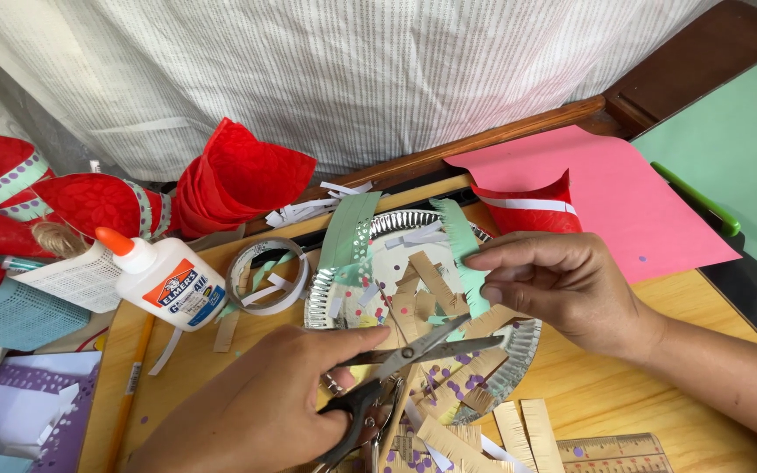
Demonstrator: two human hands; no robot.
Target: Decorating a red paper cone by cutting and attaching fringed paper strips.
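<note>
Left hand point(265, 403) grips black-handled steel scissors point(396, 368), blades parted, near right hand point(562, 285) pinching fringed pale-green paper strip point(466, 254) over the silver foil plate point(519, 350); risk: blades nick fingertips or sever fringe.

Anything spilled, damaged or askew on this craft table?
Nothing damaged. The glue bottle lies on its side, cap on, with no glue spilled. Paper strips and punched dots litter the foil plate and tabletop. The left hand holds scissors; the right hand pinches a green fringed strip.
</note>
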